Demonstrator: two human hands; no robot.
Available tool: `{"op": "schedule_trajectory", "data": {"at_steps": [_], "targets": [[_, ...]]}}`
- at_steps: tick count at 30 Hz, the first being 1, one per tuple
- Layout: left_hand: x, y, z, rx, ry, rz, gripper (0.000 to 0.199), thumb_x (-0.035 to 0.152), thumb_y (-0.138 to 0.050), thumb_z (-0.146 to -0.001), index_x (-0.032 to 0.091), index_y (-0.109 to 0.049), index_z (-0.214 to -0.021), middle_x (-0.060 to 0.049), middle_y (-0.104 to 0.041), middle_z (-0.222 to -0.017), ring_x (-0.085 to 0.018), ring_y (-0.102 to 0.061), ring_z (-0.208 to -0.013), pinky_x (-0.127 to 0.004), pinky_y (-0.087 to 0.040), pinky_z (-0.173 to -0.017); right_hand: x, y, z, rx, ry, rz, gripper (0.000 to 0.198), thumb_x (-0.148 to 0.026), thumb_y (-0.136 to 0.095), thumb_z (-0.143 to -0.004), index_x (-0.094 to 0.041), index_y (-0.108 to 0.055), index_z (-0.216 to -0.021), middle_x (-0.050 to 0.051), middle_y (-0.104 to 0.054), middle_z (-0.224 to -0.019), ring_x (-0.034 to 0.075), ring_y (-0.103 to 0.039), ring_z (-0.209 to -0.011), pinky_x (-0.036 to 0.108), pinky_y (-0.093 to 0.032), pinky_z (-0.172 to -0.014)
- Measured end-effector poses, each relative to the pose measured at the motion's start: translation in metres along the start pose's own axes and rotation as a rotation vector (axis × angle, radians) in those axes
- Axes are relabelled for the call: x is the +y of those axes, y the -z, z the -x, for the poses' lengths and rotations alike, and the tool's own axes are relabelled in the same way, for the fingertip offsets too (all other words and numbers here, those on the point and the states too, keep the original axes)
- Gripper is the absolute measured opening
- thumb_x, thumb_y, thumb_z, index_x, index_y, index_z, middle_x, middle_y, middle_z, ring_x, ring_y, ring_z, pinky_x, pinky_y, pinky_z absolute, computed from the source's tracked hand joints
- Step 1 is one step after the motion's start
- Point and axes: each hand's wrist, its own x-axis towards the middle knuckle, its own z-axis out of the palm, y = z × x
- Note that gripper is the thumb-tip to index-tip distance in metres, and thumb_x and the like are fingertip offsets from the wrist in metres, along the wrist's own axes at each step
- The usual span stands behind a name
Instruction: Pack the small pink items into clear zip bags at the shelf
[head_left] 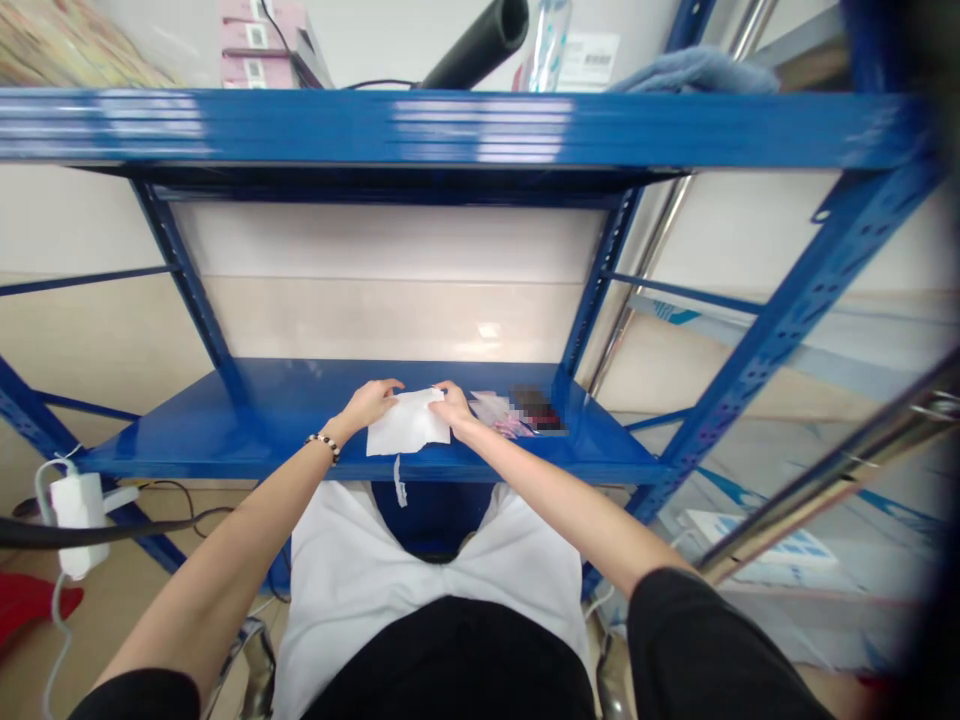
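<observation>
A white sheet of paper [406,426] with a ragged lower right edge is held just above the blue shelf. My left hand [372,403], below a beaded bracelet, pinches its upper left side. At the upper right corner, the fingers of my right hand [452,406] are closed on the same sheet. A narrow torn paper strip [400,482] shows below the sheet, in front of the shelf edge; whether it is still attached I cannot tell. To the right of my right hand lie pinkish papers or packets [501,414] and a dark, pixelated item [537,408].
The blue lower shelf [292,400] sits between metal uprights. Overhead runs an upper shelf beam [300,128], bearing pink boxes [259,45], a black tube [480,45] and a blue cloth [697,72]. A white power strip [79,522] hangs at the left.
</observation>
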Motion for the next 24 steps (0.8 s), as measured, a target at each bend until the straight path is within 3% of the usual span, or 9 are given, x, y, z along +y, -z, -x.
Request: {"op": "schedule_trajectory", "data": {"at_steps": [5, 10, 12, 13, 16, 19, 22, 24], "targets": [[0.012, 0.016, 0.008, 0.182, -0.024, 0.221, 0.037, 0.022, -0.055, -0.081, 0.013, -0.065, -0.115, 0.0, -0.06, -0.069, -0.014, -0.053, -0.062, -0.025, -0.042, -0.063, -0.014, 0.007, -0.001, 0.027, 0.086, -0.001, 0.047, -0.015, -0.057, -0.068, -0.021, -0.052, -0.114, 0.0, -0.062, -0.093, 0.019, -0.06, -0.084, 0.031, -0.05, -0.079], [0.025, 0.045, 0.017, 0.2, -0.133, 0.274, 0.038, 0.021, -0.052, -0.084, 0.011, -0.063, -0.119, -0.002, -0.06, -0.074, -0.015, -0.054, -0.067, -0.026, -0.045, -0.069, -0.027, 0.014, 0.051, 0.324, 0.484, 0.213, 0.039, -0.023, -0.056, -0.084, -0.019, -0.047, -0.122, 0.01, -0.058, -0.112, 0.023, -0.054, -0.104, 0.037, -0.043, -0.094], [0.018, 0.043, 0.018, 0.182, -0.111, 0.201, 0.039, 0.019, -0.051, -0.083, 0.012, -0.064, -0.119, -0.004, -0.062, -0.078, -0.017, -0.056, -0.071, -0.028, -0.046, -0.071, -0.02, 0.009, 0.084, 0.164, 0.618, 0.413, 0.027, -0.03, -0.054, -0.091, -0.019, -0.052, -0.115, 0.009, -0.06, -0.104, 0.024, -0.054, -0.099, 0.036, -0.043, -0.089], [0.013, 0.038, 0.019, 0.166, -0.086, 0.161, 0.039, 0.019, -0.05, -0.083, 0.012, -0.065, -0.118, -0.005, -0.064, -0.081, -0.018, -0.057, -0.073, -0.029, -0.046, -0.073, -0.014, 0.004, 0.099, 0.039, 0.672, 0.52, 0.029, -0.033, -0.056, -0.091, -0.019, -0.053, -0.116, 0.008, -0.061, -0.1, 0.024, -0.055, -0.094, 0.035, -0.043, -0.085], [-0.008, 0.019, 0.023, 0.07, -0.011, 0.055, 0.039, 0.016, -0.049, -0.082, 0.013, -0.066, -0.116, -0.008, -0.068, -0.091, -0.02, -0.06, -0.081, -0.032, -0.048, -0.078, 0.004, -0.009, 0.123, -0.145, 0.791, 0.779, 0.034, -0.035, -0.063, -0.089, -0.018, -0.055, -0.117, 0.011, -0.061, -0.102, 0.026, -0.054, -0.096, 0.034, -0.042, -0.079], [-0.019, 0.006, 0.031, -0.014, 0.03, -0.065, 0.042, 0.013, -0.049, -0.081, 0.017, -0.065, -0.12, -0.008, -0.068, -0.097, -0.022, -0.062, -0.089, -0.034, -0.049, -0.083, 0.014, -0.015, 0.12, -0.216, 0.881, 0.938, 0.01, -0.024, -0.057, -0.094, -0.017, -0.062, -0.099, 0.01, -0.062, -0.098, 0.023, -0.054, -0.093, 0.033, -0.041, -0.078], [-0.016, -0.003, 0.042, 0.051, 0.021, -0.211, 0.045, 0.016, -0.048, -0.085, 0.019, -0.06, -0.129, -0.012, -0.063, -0.119, -0.026, -0.057, -0.11, -0.04, -0.046, -0.094, 0.015, -0.013, 0.111, -0.234, 0.954, 1.004, 0.012, -0.016, -0.051, -0.096, -0.016, -0.063, -0.093, 0.008, -0.063, -0.095, 0.021, -0.055, -0.09, 0.032, -0.041, -0.074], [-0.009, -0.011, 0.05, 0.046, -0.059, -0.232, 0.047, 0.024, -0.044, -0.091, 0.02, -0.052, -0.137, -0.013, -0.052, -0.138, -0.027, -0.049, -0.125, -0.042, -0.042, -0.102, 0.016, -0.012, 0.109, -0.242, 0.972, 1.008, 0.012, -0.015, -0.05, -0.096, -0.016, -0.062, -0.094, 0.008, -0.064, -0.096, 0.021, -0.055, -0.091, 0.03, -0.04, -0.071]]}}
